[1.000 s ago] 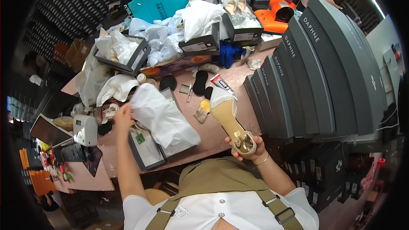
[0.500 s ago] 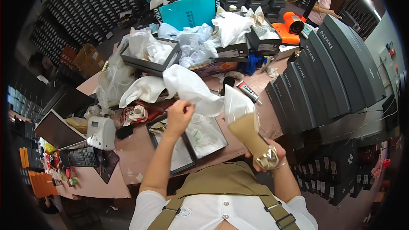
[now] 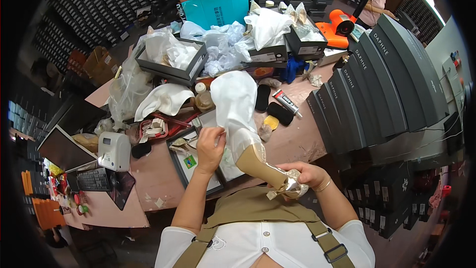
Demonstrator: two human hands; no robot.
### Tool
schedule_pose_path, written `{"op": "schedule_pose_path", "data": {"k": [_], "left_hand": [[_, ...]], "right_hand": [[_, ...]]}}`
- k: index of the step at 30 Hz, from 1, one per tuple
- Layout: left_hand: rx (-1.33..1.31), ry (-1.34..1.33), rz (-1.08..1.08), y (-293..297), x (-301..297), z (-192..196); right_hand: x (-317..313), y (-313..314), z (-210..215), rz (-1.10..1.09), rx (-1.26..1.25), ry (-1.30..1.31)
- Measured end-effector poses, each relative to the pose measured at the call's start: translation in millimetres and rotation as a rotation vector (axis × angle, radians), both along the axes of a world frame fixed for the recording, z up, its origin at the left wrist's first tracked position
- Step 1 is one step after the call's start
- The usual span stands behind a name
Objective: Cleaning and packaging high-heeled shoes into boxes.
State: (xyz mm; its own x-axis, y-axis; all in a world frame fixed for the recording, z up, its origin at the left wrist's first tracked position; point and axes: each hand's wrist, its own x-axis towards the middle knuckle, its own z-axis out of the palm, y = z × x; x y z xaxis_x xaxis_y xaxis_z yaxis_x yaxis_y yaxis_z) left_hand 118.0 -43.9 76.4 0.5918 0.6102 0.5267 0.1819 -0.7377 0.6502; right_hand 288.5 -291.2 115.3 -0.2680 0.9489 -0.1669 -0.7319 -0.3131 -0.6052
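Observation:
In my right hand (image 3: 308, 174) is a high-heeled shoe (image 3: 260, 164), gripped at its shiny gold heel end, its beige sole turned up. Clear film crinkles around the heel. A thin white wrapping sheet (image 3: 234, 97) stands up over the toe and meets the shoe's front. My left hand (image 3: 211, 149) pinches the near left edge of that sheet, fingers closed. Beneath both hands lies an open shoebox (image 3: 214, 186) with paper and a small green packet (image 3: 190, 161) in it, partly hidden by the shoe and left arm.
Tall dark shoeboxes (image 3: 367, 84) are stacked on the right. A glue tube (image 3: 286, 103) and black pads (image 3: 280, 113) lie beyond the shoe. Behind are open boxes with wrapped shoes (image 3: 173, 62) and an orange stand (image 3: 337, 30). A label printer (image 3: 114, 150) sits left. A co-worker (image 3: 379, 2) is far right.
My right hand has brought the shoe left and tilted it, toe toward the left hand. The white sheet, stretched across sideways before, now stands upright over the toe.

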Motion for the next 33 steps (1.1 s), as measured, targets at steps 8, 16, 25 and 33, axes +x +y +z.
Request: {"op": "schedule_pose_path", "data": {"k": [8, 16, 25, 33], "left_hand": [[-0.078, 0.047, -0.201, -26, 9, 27], [0.007, -0.065, -0.24, -43, 24, 40], [0.075, -0.081, -0.84, -92, 38, 27], [-0.384, 0.226, -1.438, -123, 44, 0]], "right_hand": [[10, 18, -32, -0.277, -0.098, -0.074], [-44, 37, 0, -0.708, 0.014, -0.009], [-41, 39, -39, -1.015, -0.294, -0.029], [-10, 16, -87, -0.974, -0.324, -0.183]]}}
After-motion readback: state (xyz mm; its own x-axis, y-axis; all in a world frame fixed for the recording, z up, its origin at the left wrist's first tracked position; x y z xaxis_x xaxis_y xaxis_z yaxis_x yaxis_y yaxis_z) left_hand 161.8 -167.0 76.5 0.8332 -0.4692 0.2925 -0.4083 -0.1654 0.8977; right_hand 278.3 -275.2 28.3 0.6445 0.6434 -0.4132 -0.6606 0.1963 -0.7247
